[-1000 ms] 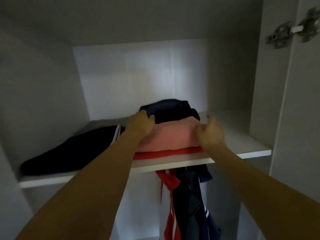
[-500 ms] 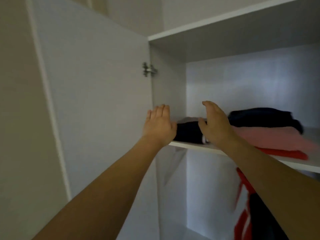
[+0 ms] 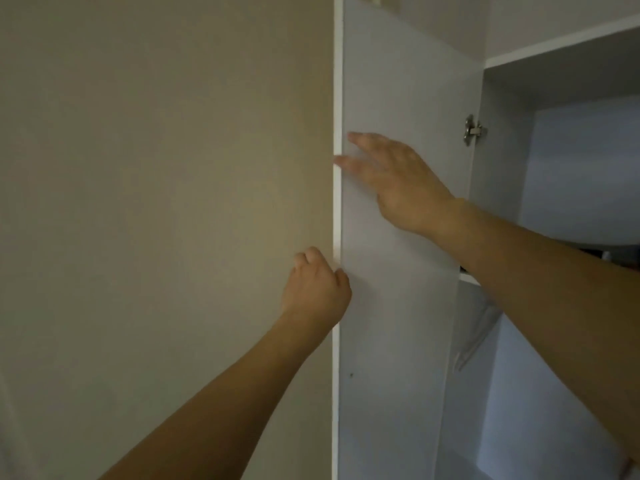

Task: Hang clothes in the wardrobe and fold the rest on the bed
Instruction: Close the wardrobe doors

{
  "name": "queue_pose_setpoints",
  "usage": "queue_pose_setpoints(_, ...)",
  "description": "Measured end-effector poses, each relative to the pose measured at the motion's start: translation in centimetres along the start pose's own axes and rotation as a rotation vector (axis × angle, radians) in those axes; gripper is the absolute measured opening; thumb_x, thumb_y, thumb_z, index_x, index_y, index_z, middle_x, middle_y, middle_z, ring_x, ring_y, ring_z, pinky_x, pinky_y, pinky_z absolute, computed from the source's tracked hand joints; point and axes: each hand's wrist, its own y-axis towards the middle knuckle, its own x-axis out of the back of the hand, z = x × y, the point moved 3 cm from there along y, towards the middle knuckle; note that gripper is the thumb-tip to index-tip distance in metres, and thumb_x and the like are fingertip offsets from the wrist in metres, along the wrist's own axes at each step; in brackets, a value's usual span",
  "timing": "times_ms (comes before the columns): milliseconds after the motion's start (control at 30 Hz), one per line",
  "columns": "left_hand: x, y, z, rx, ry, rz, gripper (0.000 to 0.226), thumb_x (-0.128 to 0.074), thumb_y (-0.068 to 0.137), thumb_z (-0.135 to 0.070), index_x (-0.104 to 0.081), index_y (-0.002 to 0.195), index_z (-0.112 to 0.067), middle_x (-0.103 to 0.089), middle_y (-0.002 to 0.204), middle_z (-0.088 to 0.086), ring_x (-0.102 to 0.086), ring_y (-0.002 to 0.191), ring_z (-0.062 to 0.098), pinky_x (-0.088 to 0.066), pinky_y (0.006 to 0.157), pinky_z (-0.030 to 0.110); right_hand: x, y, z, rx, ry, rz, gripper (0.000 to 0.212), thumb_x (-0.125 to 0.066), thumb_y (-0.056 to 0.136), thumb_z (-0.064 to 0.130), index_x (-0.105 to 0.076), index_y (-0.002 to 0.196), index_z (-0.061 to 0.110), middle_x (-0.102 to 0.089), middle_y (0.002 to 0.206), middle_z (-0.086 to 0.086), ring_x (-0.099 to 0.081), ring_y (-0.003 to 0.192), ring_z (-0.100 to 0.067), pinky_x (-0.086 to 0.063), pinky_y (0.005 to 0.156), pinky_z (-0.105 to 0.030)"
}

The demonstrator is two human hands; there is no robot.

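Curled round the door's point(image 3: 398, 306) front edge, the left hand point(image 3: 317, 289) grips it, fingers behind the panel, thumb on the inner face. Left of it runs a beige wall point(image 3: 156, 202). Higher up, the right hand point(image 3: 394, 181) lies flat, fingers straight, on the door's inner face, fingertips at the edge. Further right, a hinge point(image 3: 471, 130) joins door to wardrobe point(image 3: 554, 53); a dark garment point(image 3: 594, 252) just shows on its shelf point(image 3: 468, 278), behind the right forearm.

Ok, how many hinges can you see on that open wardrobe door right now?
1. A metal hinge sits at the door's right edge, where it joins the wardrobe side panel, up beside the right hand. Others may be hidden behind the right arm or out of frame.
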Motion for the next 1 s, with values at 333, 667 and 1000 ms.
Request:
queue_pose_setpoints(333,-3.7,0.5,1.1,-0.041,-0.225,0.216,0.029,-0.045,0.099,-0.036,-0.040,0.079,-0.016,-0.054,0.076,0.001,-0.055,0.078,0.029,-0.035,0.062,0.031,-0.2,-0.3,3.0,0.104,-0.303,0.145,0.040,-0.033,0.097,0.034,-0.059,0.122,0.018,-0.037,0.148,-0.008,-0.009,0.146,-0.029,-0.004,0.117,-0.054)
queue_pose_setpoints(667,-8.2,-3.4,-10.6,-0.328,-0.266,0.640,0.068,-0.060,0.063,-0.082,-0.063,0.096,-0.024,-0.072,0.095,-0.007,-0.067,0.083,0.012,-0.055,0.078,0.032,5.0,-12.9,-6.4,0.211,-0.275,-0.318,0.028,-0.039,0.092,0.027,-0.057,0.094,0.006,-0.055,0.127,-0.022,-0.033,0.135,-0.040,-0.024,0.111,-0.057)
queue_pose_setpoints(1000,-21.5,-6.6,-27.5,-0.170,-0.465,0.480,0.129,-0.054,0.052,-0.087,0.021,0.144,-0.037,0.008,0.160,-0.005,-0.013,0.146,0.031,-0.030,0.109,0.061,10.7,-27.2,-18.4,-0.077,-0.551,0.010,0.041,-0.031,0.102,0.031,-0.051,0.129,0.009,-0.032,0.151,-0.016,-0.021,0.143,-0.035,-0.016,0.115,-0.056)
